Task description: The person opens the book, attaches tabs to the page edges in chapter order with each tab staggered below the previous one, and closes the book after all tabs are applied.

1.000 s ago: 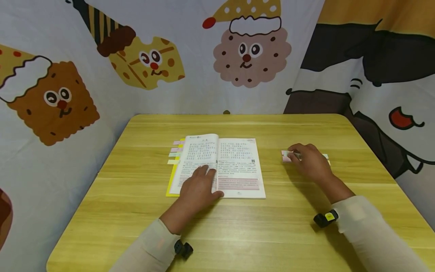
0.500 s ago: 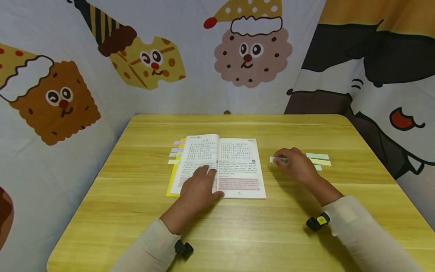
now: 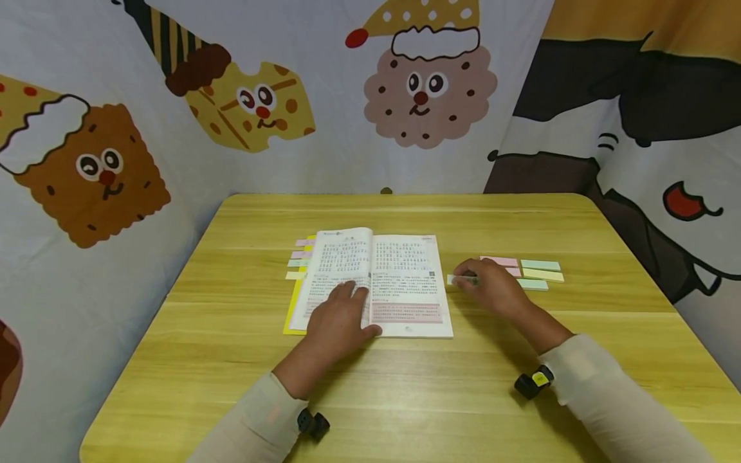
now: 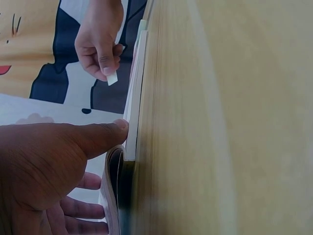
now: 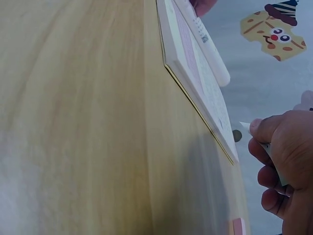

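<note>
An open book with printed pages lies on the wooden table. My left hand rests on its left page near the spine, fingers extended, holding the pages down. In the left wrist view, the thumb presses by the spine's lower end. Just off the book's right edge, my right hand pinches a pale green sticky tab between thumb and fingers. The strip's far end pokes out past the fingertips in the right wrist view, apart from the book.
Pink, green and yellow sticky-tab pads lie right of the book, some partly behind my right hand. Several coloured tabs stick out from the book's left edge. A curtain with cartoon prints hangs behind the table.
My right hand has moved left from the sticky-tab pads toward the book, carrying the pale green tab and uncovering the pads. The left hand and the book have stayed in place.
</note>
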`<state>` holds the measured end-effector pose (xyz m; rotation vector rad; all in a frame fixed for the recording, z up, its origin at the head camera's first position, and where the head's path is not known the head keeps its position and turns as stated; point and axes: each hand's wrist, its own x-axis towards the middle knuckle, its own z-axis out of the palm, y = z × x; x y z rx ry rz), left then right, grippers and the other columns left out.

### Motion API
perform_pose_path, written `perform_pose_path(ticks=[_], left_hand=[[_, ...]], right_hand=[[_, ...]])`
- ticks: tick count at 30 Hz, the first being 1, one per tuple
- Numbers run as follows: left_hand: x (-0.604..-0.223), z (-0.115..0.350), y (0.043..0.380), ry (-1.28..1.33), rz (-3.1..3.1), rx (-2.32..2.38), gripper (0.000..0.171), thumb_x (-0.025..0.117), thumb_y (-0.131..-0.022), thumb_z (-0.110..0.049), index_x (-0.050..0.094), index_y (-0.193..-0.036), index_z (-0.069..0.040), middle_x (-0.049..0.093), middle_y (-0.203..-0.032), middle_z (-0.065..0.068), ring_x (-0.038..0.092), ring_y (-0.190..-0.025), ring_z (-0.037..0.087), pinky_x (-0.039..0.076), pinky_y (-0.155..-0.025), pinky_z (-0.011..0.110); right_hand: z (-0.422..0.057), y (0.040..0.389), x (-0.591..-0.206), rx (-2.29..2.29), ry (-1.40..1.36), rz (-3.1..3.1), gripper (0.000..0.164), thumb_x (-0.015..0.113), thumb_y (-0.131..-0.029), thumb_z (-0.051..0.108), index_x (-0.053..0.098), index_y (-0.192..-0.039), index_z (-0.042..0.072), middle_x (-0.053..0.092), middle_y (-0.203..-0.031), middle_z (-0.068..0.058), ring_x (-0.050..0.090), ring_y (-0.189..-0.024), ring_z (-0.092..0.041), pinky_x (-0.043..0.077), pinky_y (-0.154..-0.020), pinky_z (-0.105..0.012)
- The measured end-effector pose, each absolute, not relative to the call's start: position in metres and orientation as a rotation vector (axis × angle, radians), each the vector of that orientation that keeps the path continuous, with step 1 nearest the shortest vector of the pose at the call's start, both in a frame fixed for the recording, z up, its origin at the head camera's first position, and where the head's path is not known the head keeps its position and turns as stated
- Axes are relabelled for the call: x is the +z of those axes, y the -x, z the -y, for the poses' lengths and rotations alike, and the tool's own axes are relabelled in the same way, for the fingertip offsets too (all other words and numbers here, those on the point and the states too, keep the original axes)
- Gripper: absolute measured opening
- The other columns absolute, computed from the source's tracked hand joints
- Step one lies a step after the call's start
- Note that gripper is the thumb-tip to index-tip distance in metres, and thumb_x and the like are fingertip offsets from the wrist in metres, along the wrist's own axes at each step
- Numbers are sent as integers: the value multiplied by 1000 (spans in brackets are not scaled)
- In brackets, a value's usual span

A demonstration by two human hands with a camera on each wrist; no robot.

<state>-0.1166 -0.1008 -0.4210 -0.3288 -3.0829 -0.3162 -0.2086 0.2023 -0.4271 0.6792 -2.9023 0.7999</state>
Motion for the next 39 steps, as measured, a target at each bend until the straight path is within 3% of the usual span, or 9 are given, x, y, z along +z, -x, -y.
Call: perform_pose_path(ticks=[16,39], left_hand=[[-422,102,118,328,3086,-309,77,76,-72,-51,49,-130,-10,44,-136,14,42,-122,29,48,-79,44],[-423,102,118,330,3079,-295,76,75,-72,-53,49,-129,-10,45,-135,15,43,-123,30,49,-79,45]], right_hand=[[-188,210,-440,824,-734,2943,14,69,-86,27,67,-98,20,65,-95,3,58,-88,-17,46,-72,-38],[-177,206,-445,663,-683,2993,14,68,-87,29,68,-96,18,59,-86,2,51,-75,-15,43,-64,-33]])
